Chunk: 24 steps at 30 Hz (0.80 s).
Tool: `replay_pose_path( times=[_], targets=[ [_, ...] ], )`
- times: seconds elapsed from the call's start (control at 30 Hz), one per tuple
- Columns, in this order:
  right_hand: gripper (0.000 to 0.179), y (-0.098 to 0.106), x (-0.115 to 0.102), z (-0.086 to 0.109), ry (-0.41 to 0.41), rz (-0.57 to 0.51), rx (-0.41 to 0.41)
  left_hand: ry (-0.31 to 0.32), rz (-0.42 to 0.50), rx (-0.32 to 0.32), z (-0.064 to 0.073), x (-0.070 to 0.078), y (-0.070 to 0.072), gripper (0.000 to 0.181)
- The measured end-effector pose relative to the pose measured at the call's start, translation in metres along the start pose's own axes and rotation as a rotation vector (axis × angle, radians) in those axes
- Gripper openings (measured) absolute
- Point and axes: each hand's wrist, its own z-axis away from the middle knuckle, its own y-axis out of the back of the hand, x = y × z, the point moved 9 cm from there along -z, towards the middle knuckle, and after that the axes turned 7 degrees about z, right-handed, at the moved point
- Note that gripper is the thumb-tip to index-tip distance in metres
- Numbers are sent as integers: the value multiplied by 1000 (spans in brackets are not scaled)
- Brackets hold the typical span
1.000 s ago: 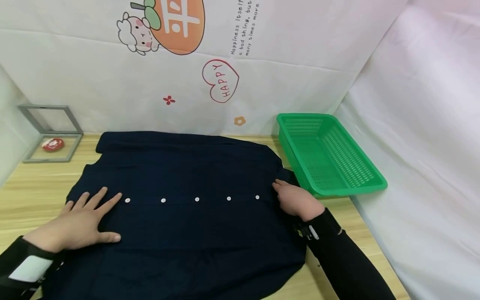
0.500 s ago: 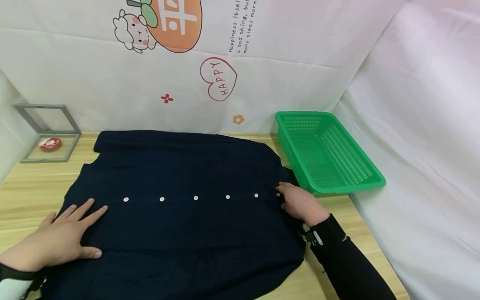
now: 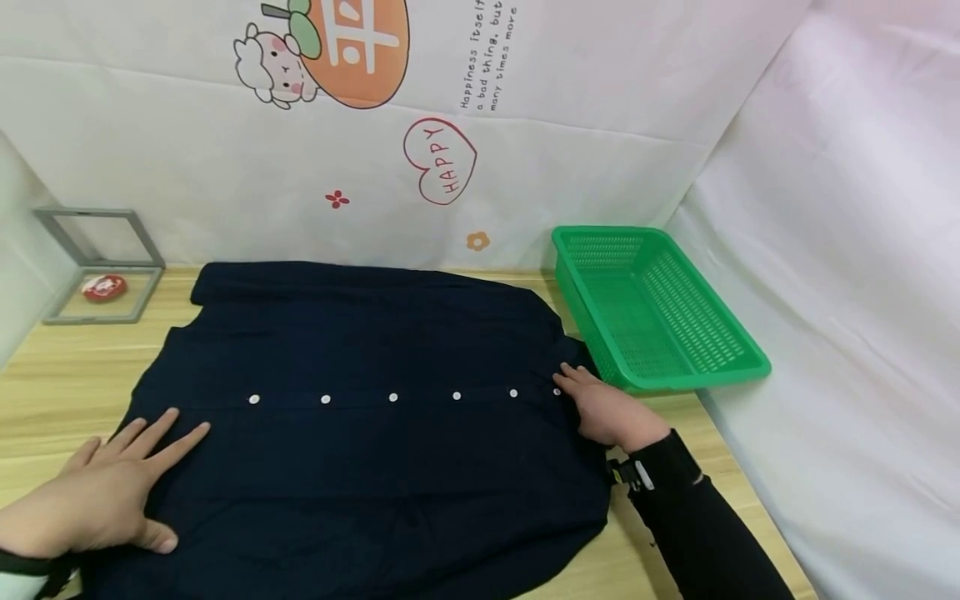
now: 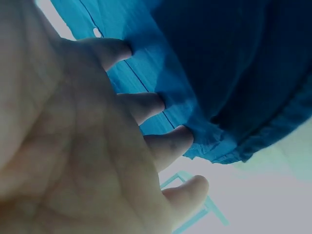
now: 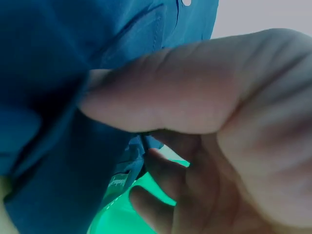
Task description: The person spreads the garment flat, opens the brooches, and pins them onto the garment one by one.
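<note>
A dark navy button-up shirt [image 3: 360, 450] lies spread out, its row of white buttons [image 3: 393, 397] running left to right. Flat on its left end rests my left hand [image 3: 112, 492], fingers spread; in the left wrist view its fingertips [image 4: 178, 139] lie against the cloth near the shirt's edge. My right hand [image 3: 603, 408] touches the right end beside the collar, its fingers extended by the last button [image 3: 557, 392]. From the right wrist, the thumb [image 5: 161, 92] lies along the fabric, with the other fingers apart from it and a label [image 5: 117, 181] behind.
A green plastic basket [image 3: 750, 358] stands at the back right, close beside the collar. At the back left, a grey hinged frame [image 3: 138, 292] stands open around a small red item [image 3: 104, 288]. The wooden table [image 3: 45, 400] meets a printed white backdrop [image 3: 585, 92].
My left hand has slid left and toward me across the shirt. The right hand has shifted slightly right, uncovering one more button. The shirt has stayed in place.
</note>
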Motion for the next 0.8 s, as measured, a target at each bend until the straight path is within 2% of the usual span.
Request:
replay_pose_path(
  times=[0.2,0.4,0.63,0.8],
  targets=[
    [74,1,1,-4,-40,13,-45,-5,-10,5,0,3,4,144],
    [77,3,-2,0,-85,38,-40,8,-13,3,0,10,9,134],
    [91,-1,-4,17,-136,-1,-36,35,-39,-86,6,14,-2,136],
    [91,-3,-7,24,-134,6,10,33,-23,-52,8,14,-4,136]
  ],
)
